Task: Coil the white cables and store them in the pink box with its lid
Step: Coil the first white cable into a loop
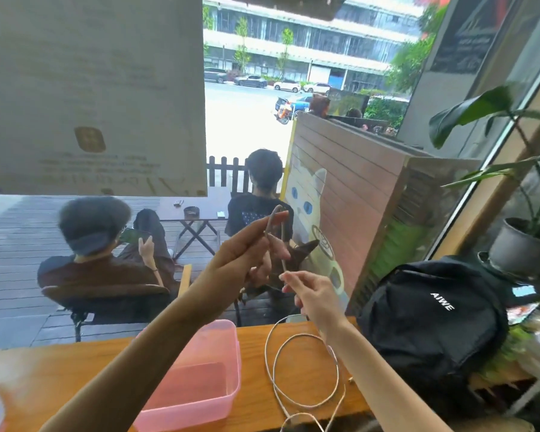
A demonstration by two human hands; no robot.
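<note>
**Two hands raised, one white cable partly looped**

Two bare hands are lifted in front of us above a wooden counter (75,369), and we describe the scene from left to right.

At far left, only a pale blurred shape sits at the frame's edge — we cannot tell what it is. Next comes the pink box (200,369), open, translucent and apparently empty, standing on the counter directly under our left forearm. No lid can be clearly made out.

Above it, our left hand (250,244) is closed in a pinch: thumb and fingertips grip a small upright loop of the white cable (306,369), whose bend pokes out above the fingers. Just to the right and slightly lower, our right hand (309,294) pinches the same cable between thumb and forefinger, the other fingers loosely curled.

From the right hand the cable drops down to the counter, where its slack lies in wide rings right of the box and trails off the near edge. A second cable is not clearly distinguishable.

What matters for the next wrap, we judge: the free length hangs below and right of the left hand's loop, running roughly vertical, so the right hand is the nearer one to feed it upward and leftward around the loop.

Farther right rests a black backpack (434,322), then potted plants (518,244).
</note>
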